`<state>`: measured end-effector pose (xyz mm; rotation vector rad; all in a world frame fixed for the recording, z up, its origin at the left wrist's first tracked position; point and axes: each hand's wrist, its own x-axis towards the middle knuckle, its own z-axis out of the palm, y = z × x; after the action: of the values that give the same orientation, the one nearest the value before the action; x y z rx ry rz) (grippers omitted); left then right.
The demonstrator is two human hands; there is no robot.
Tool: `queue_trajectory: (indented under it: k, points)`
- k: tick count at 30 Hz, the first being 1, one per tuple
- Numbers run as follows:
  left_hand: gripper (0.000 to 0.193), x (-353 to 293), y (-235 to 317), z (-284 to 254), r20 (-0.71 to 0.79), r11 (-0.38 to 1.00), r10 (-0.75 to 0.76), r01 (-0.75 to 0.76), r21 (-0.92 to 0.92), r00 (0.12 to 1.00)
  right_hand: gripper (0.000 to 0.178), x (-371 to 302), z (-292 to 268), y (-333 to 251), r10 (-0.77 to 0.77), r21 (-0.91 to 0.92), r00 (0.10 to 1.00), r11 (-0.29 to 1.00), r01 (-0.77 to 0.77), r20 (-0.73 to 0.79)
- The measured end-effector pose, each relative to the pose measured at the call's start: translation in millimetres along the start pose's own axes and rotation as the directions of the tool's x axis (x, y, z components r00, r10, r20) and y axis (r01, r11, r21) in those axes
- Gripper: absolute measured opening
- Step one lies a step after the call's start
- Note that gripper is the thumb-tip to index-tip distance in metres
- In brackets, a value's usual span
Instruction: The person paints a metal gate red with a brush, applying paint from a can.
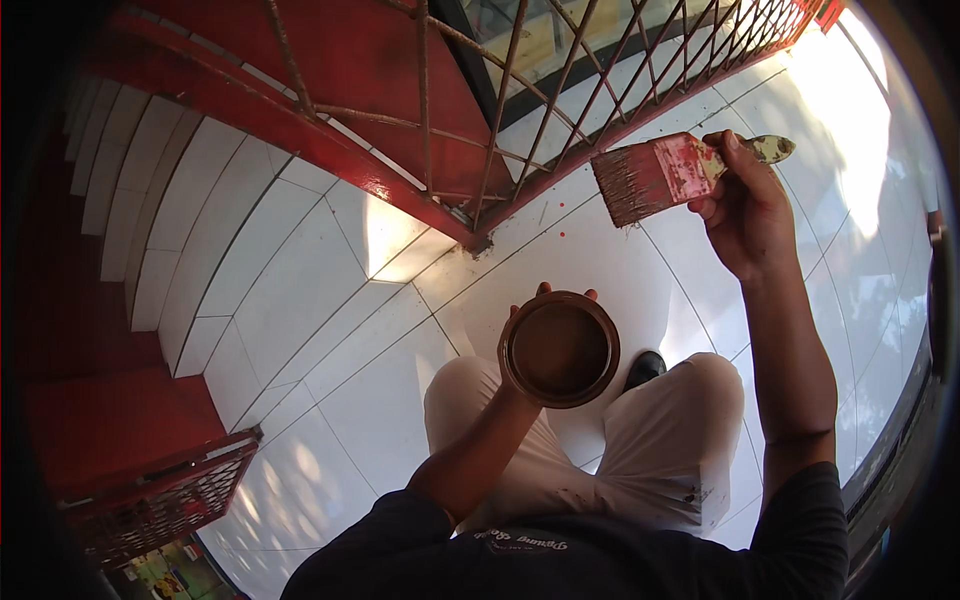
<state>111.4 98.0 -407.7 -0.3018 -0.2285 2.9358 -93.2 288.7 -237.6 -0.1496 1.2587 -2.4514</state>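
My left hand holds a round open paint container from beneath, its fingertips showing past the far rim. Dark brown liquid, which looks like paint, lies inside. Raised on the right, my right hand is closed around a wide paintbrush near the base of its handle. The bristles point left, coated reddish brown, and the ferrule is smeared with red. The brush is up and to the right of the container, apart from it. Beyond both hands stands a metal lattice grille on a red bottom rail.
White tiled steps curve down on the left, beside a red surface. A second red lattice panel is at lower left. Red drops spot the tiled floor. My black shoe shows between my knees.
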Motion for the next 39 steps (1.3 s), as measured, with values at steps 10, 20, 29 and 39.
queue_trajectory:
  k: [10, 20, 29, 39]
  points:
    - [0.057, 14, 17, 0, 0.000, 0.962, 0.203, -0.200, 0.185, 0.979, 0.015, -91, 69, 18, -0.287, -0.563, 0.933, 0.744, 0.360, 0.218]
    - [0.047, 4, 12, 7, 0.025, 0.998, 0.062, -0.063, 0.016, 0.998, 0.020, -151, 62, 9, -0.387, -0.614, 0.908, 0.680, 0.401, 0.163]
    - [0.046, -6, 0, 0, 0.103, 0.995, 0.062, -0.054, -0.078, 0.993, 0.009, -150, 124, 35, -0.260, -0.890, 0.903, 0.220, 0.400, 0.342]
    - [0.046, -12, 1, 4, 0.073, 0.991, 0.132, -0.133, 0.011, 0.989, 0.005, -133, 112, 64, -0.166, -0.858, 0.939, 0.383, 0.343, 0.301]
